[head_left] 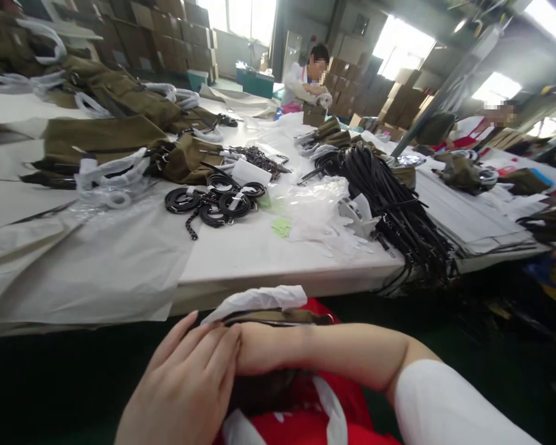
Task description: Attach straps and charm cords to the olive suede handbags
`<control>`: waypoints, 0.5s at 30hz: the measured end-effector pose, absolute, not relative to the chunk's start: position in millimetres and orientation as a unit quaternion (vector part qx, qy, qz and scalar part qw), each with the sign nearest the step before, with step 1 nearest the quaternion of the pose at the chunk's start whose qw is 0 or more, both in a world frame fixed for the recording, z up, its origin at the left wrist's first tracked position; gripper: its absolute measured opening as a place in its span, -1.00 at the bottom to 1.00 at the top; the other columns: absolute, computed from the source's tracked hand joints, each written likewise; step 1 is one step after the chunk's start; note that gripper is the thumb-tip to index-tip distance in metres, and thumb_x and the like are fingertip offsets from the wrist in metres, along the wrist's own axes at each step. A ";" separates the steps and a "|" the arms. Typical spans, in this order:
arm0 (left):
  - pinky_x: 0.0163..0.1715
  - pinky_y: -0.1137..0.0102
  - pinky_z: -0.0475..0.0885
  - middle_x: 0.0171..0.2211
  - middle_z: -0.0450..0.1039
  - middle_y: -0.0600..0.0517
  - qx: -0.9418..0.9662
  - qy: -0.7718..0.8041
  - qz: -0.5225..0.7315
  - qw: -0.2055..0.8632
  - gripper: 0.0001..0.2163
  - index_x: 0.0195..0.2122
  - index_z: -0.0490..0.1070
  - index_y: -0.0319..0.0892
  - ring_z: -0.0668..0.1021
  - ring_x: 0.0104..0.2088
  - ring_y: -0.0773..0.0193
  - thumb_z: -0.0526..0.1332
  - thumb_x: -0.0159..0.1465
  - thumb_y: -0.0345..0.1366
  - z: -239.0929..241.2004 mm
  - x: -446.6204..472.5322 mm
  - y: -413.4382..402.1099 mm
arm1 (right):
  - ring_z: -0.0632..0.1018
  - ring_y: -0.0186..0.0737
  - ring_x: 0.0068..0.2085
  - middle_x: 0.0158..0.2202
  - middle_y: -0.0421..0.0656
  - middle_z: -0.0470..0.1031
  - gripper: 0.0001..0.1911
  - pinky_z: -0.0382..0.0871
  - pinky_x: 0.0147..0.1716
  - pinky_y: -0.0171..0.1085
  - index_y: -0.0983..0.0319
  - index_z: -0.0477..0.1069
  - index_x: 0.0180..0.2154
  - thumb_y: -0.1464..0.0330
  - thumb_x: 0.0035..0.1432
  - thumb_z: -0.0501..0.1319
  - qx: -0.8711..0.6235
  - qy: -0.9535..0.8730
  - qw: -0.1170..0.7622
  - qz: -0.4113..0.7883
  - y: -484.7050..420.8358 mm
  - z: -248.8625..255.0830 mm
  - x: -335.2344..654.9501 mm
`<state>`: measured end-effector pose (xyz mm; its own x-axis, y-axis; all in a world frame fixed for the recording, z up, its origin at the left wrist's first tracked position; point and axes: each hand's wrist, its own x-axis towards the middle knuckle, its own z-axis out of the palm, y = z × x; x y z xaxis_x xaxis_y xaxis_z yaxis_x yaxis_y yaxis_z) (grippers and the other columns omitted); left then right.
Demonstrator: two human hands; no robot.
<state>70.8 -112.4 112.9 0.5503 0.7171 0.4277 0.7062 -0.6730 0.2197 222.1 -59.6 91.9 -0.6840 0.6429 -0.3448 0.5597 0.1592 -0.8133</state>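
An olive bag (273,317) with dark trim is close against my body, below the table's front edge. Its handle (259,300) is wrapped in white paper or foam. My left hand (180,377) bends its fingers over the left end of the bag, overlapping my right hand. My right hand (259,349) reaches across from the right, its wrist lying along the bag's upper side. Its fingers are hidden behind my left hand. Another white-wrapped strap (331,411) hangs lower down, over red cloth.
The white table (241,259) holds coiled black straps (222,204), a pile of long black straps (384,191), clear plastic bags (315,207), green tags (282,227) and olive bags (102,142). A co-worker (301,86) stands across the table; another person (472,127) is farther right.
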 end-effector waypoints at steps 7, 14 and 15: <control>0.31 0.17 -0.03 -0.14 0.61 0.08 0.874 0.411 0.260 0.024 -0.79 -0.15 0.53 -0.02 0.53 0.00 0.08 0.20 0.21 -0.26 98.6 59.3 -102.7 | 0.24 -0.45 -0.56 -0.63 -0.34 0.25 -0.84 0.12 -0.58 -0.45 0.26 0.41 -0.55 0.46 0.05 0.16 -0.449 -0.543 0.076 0.705 -65.4 107.2 253.9; 0.17 0.29 0.21 -0.43 0.52 0.13 0.901 0.346 0.259 -0.020 -0.66 -0.41 0.47 -0.07 0.57 -0.23 0.25 -0.06 0.33 -0.46 102.9 69.8 -98.4 | 0.36 -0.40 -0.52 -0.56 -0.28 0.40 -0.80 0.23 -0.50 -0.40 0.24 0.44 -0.51 0.40 0.11 0.12 -0.447 -0.740 0.073 0.497 -72.9 121.5 255.6; 0.12 0.30 0.27 -0.42 0.53 0.11 0.905 0.335 0.262 -0.033 -0.64 -0.40 0.47 -0.08 0.57 -0.22 0.24 -0.08 0.34 -0.48 103.8 67.9 -96.2 | 0.39 -0.38 -0.49 -0.54 -0.25 0.43 -0.79 0.28 -0.44 -0.39 0.24 0.45 -0.52 0.39 0.12 0.13 -0.416 -0.806 0.111 0.406 -77.1 126.5 257.9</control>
<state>67.9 -96.2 103.8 0.6390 0.5885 0.4953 0.6228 -0.7737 0.1158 257.9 -77.1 126.5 -0.6297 0.7607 -0.1579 0.5802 0.3253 -0.7467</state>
